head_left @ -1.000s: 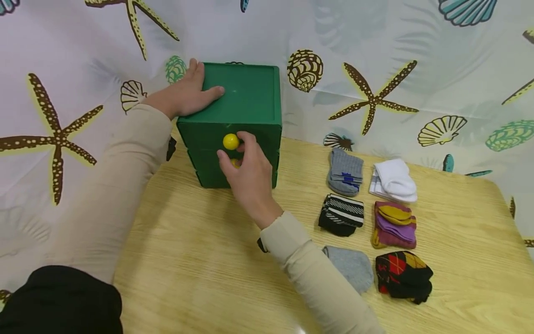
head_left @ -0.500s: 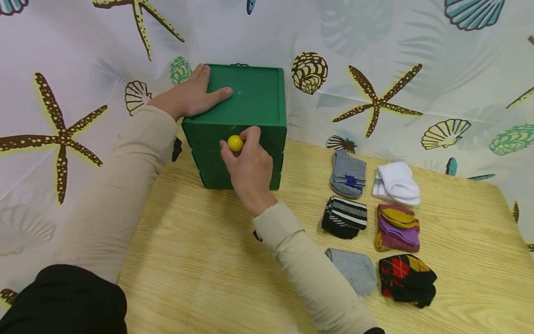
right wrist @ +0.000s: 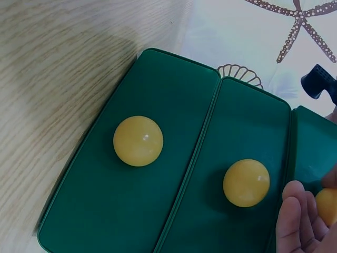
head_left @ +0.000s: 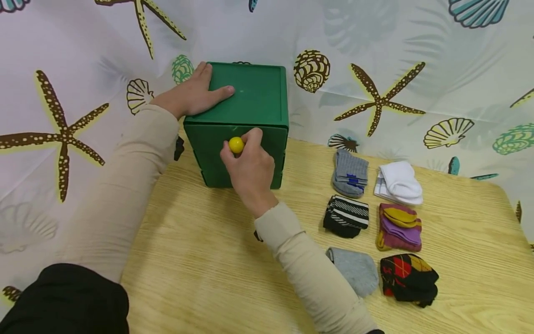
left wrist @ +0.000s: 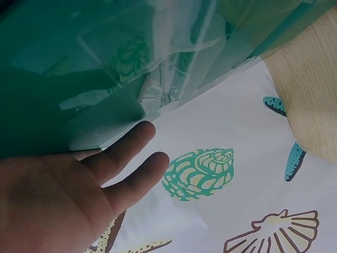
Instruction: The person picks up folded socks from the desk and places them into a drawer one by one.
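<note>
A green chest of three drawers (head_left: 246, 106) stands at the back of the wooden table (head_left: 200, 260), each drawer front bearing a round yellow knob. My right hand (head_left: 249, 163) pinches the top drawer's knob (head_left: 236, 144) between thumb and fingers; the top knob (right wrist: 327, 205) shows at my fingertips in the right wrist view, with the middle knob (right wrist: 246, 182) and bottom knob (right wrist: 138, 140) free. My left hand (head_left: 193, 95) lies flat on the chest's top left side, its fingers (left wrist: 126, 153) straight along the green wall (left wrist: 79, 68). All drawers look closed.
Several folded sock pairs lie in two columns right of the chest: grey (head_left: 349, 170), white (head_left: 399, 182), black-and-white striped (head_left: 346, 215), purple-and-yellow (head_left: 398, 226), plain grey (head_left: 353, 269), black-and-red argyle (head_left: 408, 278). A seashell-print cloth (head_left: 396, 69) hangs behind.
My right hand rose from the middle knob to the top knob and closed round it. The left hand stayed on the chest's top.
</note>
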Demonstrator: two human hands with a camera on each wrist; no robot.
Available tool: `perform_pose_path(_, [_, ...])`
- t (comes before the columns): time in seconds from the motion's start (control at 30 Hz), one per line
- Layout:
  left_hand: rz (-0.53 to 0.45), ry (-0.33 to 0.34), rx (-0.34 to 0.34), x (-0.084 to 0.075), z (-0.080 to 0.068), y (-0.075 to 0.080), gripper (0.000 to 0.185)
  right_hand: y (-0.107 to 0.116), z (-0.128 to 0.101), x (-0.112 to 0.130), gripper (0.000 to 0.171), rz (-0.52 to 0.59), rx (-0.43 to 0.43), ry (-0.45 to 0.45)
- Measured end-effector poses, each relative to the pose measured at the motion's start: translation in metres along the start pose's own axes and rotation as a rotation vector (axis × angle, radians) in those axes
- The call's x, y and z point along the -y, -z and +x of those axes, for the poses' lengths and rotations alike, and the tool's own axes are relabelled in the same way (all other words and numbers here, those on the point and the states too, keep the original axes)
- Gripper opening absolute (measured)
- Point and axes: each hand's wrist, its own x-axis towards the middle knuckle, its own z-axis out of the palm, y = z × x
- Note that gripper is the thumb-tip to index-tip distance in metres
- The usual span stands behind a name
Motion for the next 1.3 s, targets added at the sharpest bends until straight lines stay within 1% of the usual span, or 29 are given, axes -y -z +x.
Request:
perform_pose_path(0.2, [0.003,-0.008,-0.005,0.001,0.000,0.000,0.098,0.005,-0.005,0.004,0.035,-0.011,0.009,0.004])
perform_pose_path(0.57, [-0.006,-0.011,-0.013,0.000,-0.002,0.001,0.096,0.013,-0.014,0.007,0.034,0.010,0.013,0.052])
perform_pose_path(0.73, [-0.019,-0.014,-0.012,0.001,-0.002,0.000,0.096,0.014,-0.016,0.008,0.034,0.003,0.015,0.051])
perform_pose_path(0.97, [-0.025,-0.028,-0.014,0.002,-0.002,0.001,0.096,0.019,-0.021,0.011,0.035,0.000,0.043,0.037])
perform_pose_path(1.3, [-0.034,-0.032,-0.038,0.003,-0.001,-0.001,0.095,0.024,-0.029,0.013,0.035,-0.003,0.024,0.085])
